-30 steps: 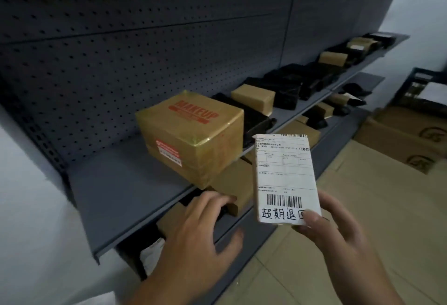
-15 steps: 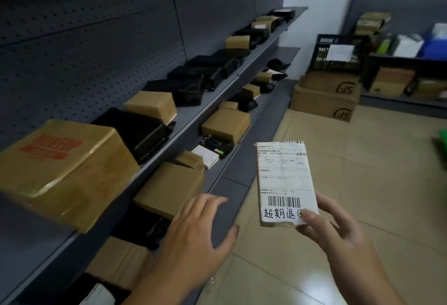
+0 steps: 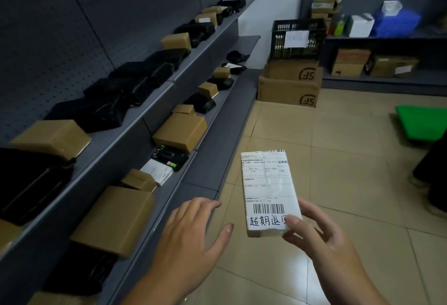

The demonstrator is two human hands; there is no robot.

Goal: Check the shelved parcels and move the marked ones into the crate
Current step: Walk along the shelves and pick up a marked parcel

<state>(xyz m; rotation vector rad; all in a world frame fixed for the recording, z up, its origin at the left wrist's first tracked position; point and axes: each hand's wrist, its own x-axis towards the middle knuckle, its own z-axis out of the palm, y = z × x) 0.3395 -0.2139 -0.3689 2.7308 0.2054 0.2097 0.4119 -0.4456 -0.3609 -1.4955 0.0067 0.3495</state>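
Observation:
My right hand (image 3: 321,239) pinches the lower end of a small white parcel (image 3: 267,188), thumb on its front. The parcel bears a shipping label, a barcode and a handwritten mark along the bottom. Beside it my left hand (image 3: 191,234) hovers with fingers spread and holds nothing, above the edge of the lower shelf (image 3: 208,159). A black slatted crate (image 3: 297,38) with a paper sheet on its side stands far ahead on two stacked cardboard boxes (image 3: 290,84). Brown boxes and black bags fill the grey shelves (image 3: 154,101) on the left.
Tiled floor (image 3: 338,147) stretches between me and the crate. A green flat object (image 3: 420,123) lies on the floor at right, with a dark shape, perhaps someone's legs, at the right edge. A low rack (image 3: 382,80) at the back right holds more boxes and a blue bin.
My view has swung right along the shelves, bringing the crate and floor into sight. The parcel stays pinched in my right hand; my left hand remains spread beside it.

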